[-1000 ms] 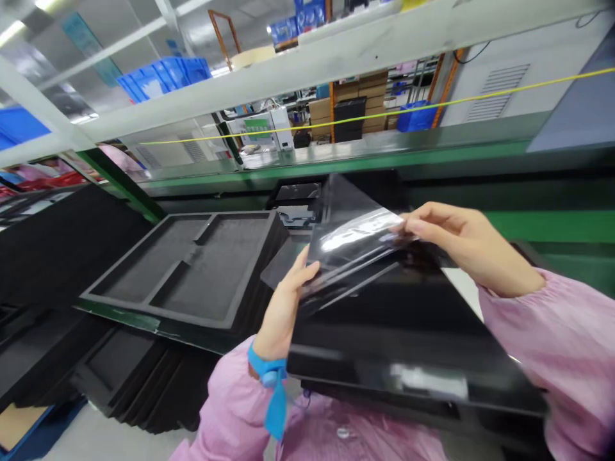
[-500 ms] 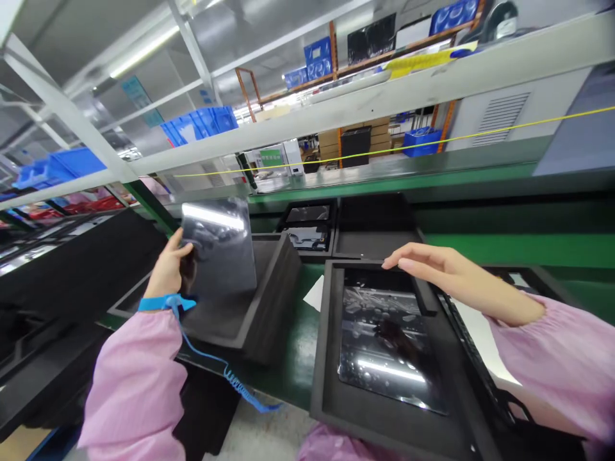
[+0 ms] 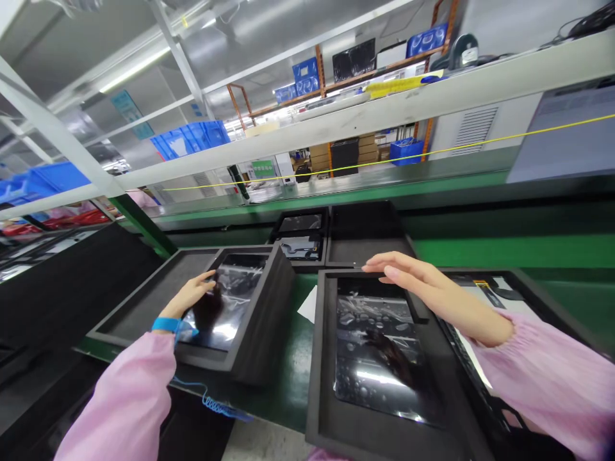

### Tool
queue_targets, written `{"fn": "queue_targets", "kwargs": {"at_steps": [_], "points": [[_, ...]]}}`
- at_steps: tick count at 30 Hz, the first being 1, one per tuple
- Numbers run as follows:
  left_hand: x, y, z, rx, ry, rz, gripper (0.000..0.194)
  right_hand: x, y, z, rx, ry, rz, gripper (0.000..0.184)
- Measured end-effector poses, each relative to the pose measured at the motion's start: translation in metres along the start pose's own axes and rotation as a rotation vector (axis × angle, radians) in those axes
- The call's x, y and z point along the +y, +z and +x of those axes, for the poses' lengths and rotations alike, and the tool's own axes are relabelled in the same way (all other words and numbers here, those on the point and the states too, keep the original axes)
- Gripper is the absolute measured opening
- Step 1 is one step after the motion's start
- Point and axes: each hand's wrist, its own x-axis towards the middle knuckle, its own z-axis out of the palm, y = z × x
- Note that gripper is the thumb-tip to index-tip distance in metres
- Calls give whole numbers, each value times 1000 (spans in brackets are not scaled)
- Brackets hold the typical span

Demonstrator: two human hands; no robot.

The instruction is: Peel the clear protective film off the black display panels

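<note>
Left hand is reaching over the left foam tray, palm down, fingers loosely spread. Grip is open: the fingertips are touching the upper face of the left glossy panel, not pinching it. That panel is lying flat in the tray's right-hand compartment, glare showing at its near end. The tray is sitting on top of a dark foam stack.

Right hand is hovering at the far end of the right foam tray, also open, fingers extended, thumb just under them, gripping nothing. Can't tell if the fingertips are touching the rim. Right glossy panel is lying inside that tray, with bubbles or wrinkles showing on its surface and the hand reflecting in it.

White sheet is poking out on the green bench between the trays. Behind, one back tray is holding two smaller panels; a dark tray is standing right beside it. Another pale-faced part is lying under the right forearm's side. Blue wrist strap is circling the left wrist, coiled cord hanging below.
</note>
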Motion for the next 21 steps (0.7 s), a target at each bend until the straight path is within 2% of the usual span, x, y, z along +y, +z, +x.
{"fn": "queue_targets", "kwargs": {"at_steps": [2, 4, 5, 6, 8, 9, 10, 12, 15, 21], "points": [[17, 18, -31, 31, 101, -36, 54, -1, 13, -3, 58, 10, 228, 46], [37, 51, -75, -41, 190, -157, 60, -3, 31, -10, 72, 19, 536, 48], [46, 72, -99, -168, 212, -290, 67, -4, 40, -14, 67, 26, 692, 48], [55, 95, -123, -376, 165, -665, 74, -5, 49, -20, 69, 34, 838, 47], [71, 142, -164, -756, 13, -1184, 78, -10, 64, -32, 104, 37, 1075, 44], [76, 162, -180, -827, -43, -1360, 77, -12, 69, -38, 122, 36, 1169, 43], [80, 180, -191, -826, -26, -1511, 74, -14, 73, -43, 140, 21, 1244, 43], [84, 206, -203, -803, -36, -1679, 67, -17, 76, -52, 159, -22, 1330, 44], [83, 222, -204, -801, -50, -1736, 61, -18, 77, -58, 166, -69, 1369, 48], [83, 216, -200, -822, -17, -1709, 60, -19, 76, -56, 171, -98, 1347, 48]]}}
